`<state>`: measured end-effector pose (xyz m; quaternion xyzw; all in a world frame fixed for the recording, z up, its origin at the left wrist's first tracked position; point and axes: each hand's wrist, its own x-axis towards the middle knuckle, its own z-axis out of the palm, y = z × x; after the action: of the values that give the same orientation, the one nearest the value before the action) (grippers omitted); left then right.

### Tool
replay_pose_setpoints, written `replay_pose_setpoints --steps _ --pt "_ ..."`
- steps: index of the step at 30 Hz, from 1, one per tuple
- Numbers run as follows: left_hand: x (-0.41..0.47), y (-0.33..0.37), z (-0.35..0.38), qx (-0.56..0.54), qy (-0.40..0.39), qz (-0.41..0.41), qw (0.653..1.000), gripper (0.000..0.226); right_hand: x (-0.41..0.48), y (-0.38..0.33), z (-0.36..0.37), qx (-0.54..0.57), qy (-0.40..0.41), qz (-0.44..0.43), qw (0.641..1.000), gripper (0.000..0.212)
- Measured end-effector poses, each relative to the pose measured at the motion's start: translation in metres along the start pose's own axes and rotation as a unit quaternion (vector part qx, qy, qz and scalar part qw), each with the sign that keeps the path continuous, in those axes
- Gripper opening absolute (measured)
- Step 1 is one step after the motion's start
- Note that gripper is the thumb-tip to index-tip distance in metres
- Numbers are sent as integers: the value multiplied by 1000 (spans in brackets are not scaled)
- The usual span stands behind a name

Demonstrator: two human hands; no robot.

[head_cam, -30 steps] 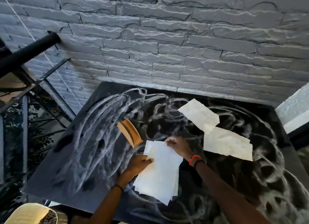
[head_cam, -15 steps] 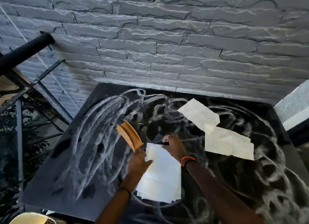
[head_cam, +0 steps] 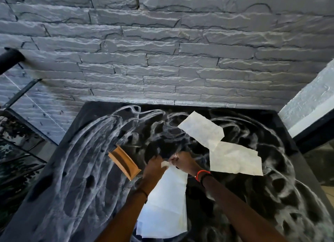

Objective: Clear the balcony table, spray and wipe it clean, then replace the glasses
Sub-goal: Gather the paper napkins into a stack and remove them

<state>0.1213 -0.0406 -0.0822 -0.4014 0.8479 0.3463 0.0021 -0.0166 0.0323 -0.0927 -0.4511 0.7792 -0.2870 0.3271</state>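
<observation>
Pinching the top edge of a stack of white paper sheets, left hand and right hand lift it off the streaked black worktop; folding it thick should wipe better. Wooden holder at nine o'clock.

Red wristband on right, dark band left.

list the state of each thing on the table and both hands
table: smeared with white streaks
paper stack: pinched at its top edge by both hands
left hand: shut on the stack
right hand: shut on the stack
two loose sheets: lying flat, overlapping
wooden holder: on the table, empty
</observation>
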Motion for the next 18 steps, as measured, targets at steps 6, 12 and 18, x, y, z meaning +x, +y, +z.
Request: replay_pose_setpoints --steps 6,12,18 --pt "9 -15 5 3 -33 -57 998 38 8 5 -15 79 2 80 994 19" --pt "17 -18 4 -14 -69 -108 992 49 11 30 -24 73 77 117 987 18" --pt "26 0 -7 76 73 -50 993 68 21 58 -64 69 187 171 965 16"
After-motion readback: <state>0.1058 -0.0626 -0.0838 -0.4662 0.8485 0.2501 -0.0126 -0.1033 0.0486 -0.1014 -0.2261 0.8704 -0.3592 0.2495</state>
